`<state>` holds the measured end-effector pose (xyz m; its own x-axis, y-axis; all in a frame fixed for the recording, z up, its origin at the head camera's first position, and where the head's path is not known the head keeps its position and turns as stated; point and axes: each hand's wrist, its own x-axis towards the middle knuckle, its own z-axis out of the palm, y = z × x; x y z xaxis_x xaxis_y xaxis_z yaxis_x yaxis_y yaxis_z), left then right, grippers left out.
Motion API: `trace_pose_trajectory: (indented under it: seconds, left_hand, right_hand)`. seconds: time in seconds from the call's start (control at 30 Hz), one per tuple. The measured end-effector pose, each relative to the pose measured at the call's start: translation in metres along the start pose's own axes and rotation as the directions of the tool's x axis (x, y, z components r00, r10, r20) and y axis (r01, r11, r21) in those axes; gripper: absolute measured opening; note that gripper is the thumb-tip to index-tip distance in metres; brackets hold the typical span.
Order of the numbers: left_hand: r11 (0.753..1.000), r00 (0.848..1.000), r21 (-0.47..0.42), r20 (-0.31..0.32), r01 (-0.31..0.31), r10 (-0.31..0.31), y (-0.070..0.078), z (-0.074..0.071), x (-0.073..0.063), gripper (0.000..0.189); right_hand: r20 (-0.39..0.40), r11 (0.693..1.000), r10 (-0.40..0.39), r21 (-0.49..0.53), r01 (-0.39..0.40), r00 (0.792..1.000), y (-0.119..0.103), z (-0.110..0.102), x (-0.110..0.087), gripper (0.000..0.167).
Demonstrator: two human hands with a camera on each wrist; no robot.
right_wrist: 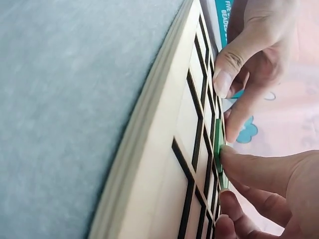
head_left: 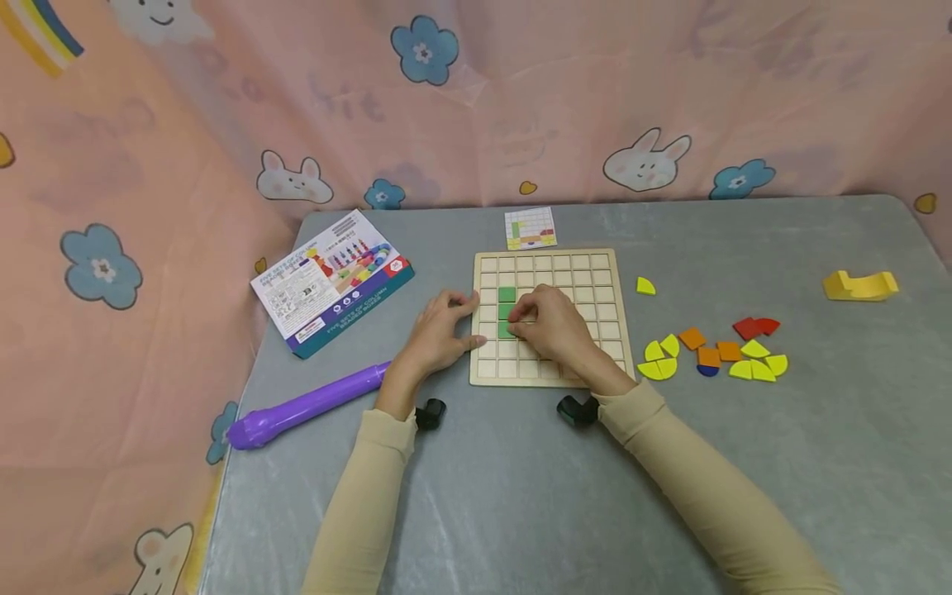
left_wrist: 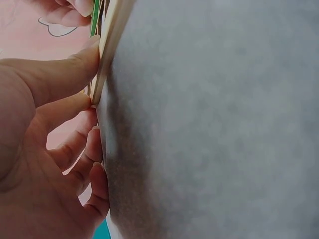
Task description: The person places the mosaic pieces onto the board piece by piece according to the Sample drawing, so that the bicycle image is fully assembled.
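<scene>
A wooden grid board [head_left: 546, 382] lies on the table with a short column of green square tiles [head_left: 507, 294] in its left part. My right hand [head_left: 554, 326] reaches over the board, its thumb and finger pinching the lowest green tile [right_wrist: 218, 142], which sits at the grid. Along the board's left edge rests my left hand [head_left: 435, 330]. In the left wrist view, the left thumb [left_wrist: 75, 67] lies on the board's rim [left_wrist: 110, 42] while the fingers spread beside it. A pattern card [head_left: 530, 228] lies just beyond the board.
Yellow quarter-round pieces [head_left: 658, 369], orange squares [head_left: 692, 338], red pieces [head_left: 747, 328] and a blue piece [head_left: 707, 370] lie right of the board. Farther right stands a yellow curved block [head_left: 860, 286]. To the left are a box [head_left: 332, 281] and a purple tube [head_left: 312, 403].
</scene>
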<state>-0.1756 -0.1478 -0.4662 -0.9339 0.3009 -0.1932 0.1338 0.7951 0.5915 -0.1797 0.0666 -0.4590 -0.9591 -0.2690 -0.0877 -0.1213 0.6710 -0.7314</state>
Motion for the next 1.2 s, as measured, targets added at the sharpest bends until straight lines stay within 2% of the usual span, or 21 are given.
trace_pose_trajectory:
  seconds: [0.27, 0.6, 0.73, 0.93, 1.03, 1.2]
  left_hand:
    - [1.000, 1.000, -0.008, -0.003, 0.002, -0.002, 0.001, 0.000, -0.001, 0.076]
    - [1.000, 1.000, -0.001, 0.005, -0.002, 0.002, 0.001, 0.002, 0.000, 0.076]
    - [1.000, 1.000, -0.005, 0.005, 0.003, -0.003, 0.000, 0.001, 0.000, 0.076]
    - [1.000, 1.000, -0.007, 0.004, -0.001, 0.001, -0.001, 0.004, 0.000, 0.076]
    - [1.000, 1.000, -0.013, 0.009, -0.008, 0.009, -0.001, 0.006, 0.000, 0.076]
    - [1.000, 1.000, -0.025, -0.005, -0.001, 0.001, -0.001, 0.004, -0.001, 0.075]
  right_hand:
    - [-0.004, 1.000, 0.027, 0.015, -0.027, 1.000, 0.007, -0.011, -0.007, 0.014]
    - [-0.090, 0.995, 0.072, 0.081, -0.065, 0.993, 0.044, -0.056, -0.013, 0.019]
    - [-0.111, 0.993, 0.100, 0.075, -0.092, 0.989, 0.060, -0.072, -0.016, 0.023]
    - [-0.144, 0.987, 0.162, 0.033, -0.159, 0.976, 0.089, -0.092, -0.020, 0.028]
    - [-0.188, 0.983, 0.181, 0.014, -0.182, 0.965, 0.103, -0.100, -0.022, 0.035]
    - [-0.223, 0.973, 0.229, 0.023, -0.229, 0.948, 0.114, -0.108, -0.021, 0.046]
